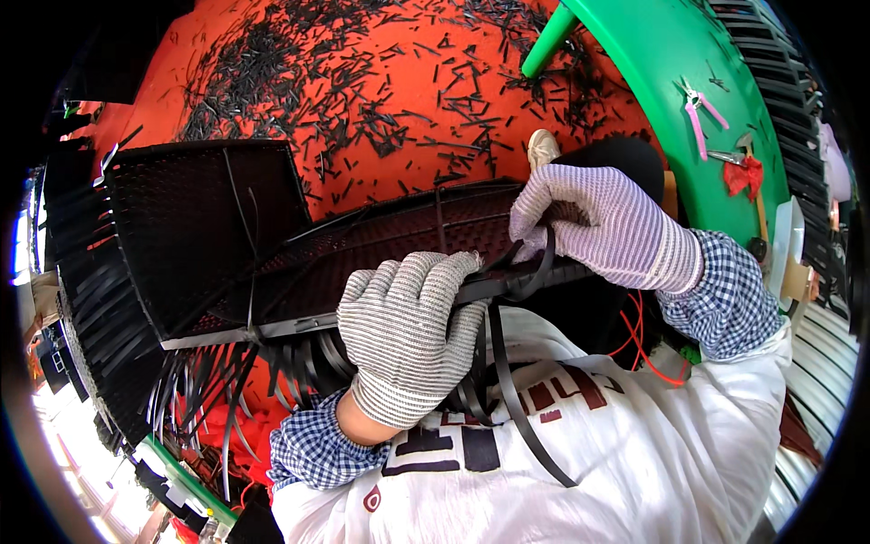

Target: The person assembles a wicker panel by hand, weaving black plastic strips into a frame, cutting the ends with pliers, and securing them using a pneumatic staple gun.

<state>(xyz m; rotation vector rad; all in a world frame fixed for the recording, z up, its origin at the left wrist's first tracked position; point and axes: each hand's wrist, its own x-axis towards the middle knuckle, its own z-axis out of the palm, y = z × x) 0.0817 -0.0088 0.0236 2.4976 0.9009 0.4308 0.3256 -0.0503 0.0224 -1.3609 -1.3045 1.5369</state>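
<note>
Between the two grips: a black strip (548, 260) bends in a loop over the near rim (478, 290) of a dark woven frame (381, 243).
Right grip (609, 227): closed on the strip, fingers curled down toward the rim in a purple-striped glove; the exact contact is partly hidden by the fingers.
Left grip (408, 326): clasped over the rim, fingers on top and thumb below, in a grey-striped glove; whether it also pins the strip, I cannot tell.
Loop: just below and left of the right grip's fingertips, to the right of the left grip; the right one is nearer.
Strip's loose tail (510, 388): hanging from the rim, just right of the left thumb, its long axis sloping down and rightward over the white top (634, 453), apart from both grips.
Rim's long axis: roughly crosswise, passing through the left grip and rising slightly toward the right grip; the strip crosses it.
Frame's bulk: left of and beyond the left grip, reaching past it to the right.
Strip ends (227, 385): a fringe hanging under the rim, left of the left grip.
Green surface (662, 54): beyond and right of the right grip, bearing pink-handled cutters (698, 118), well apart from it.
</note>
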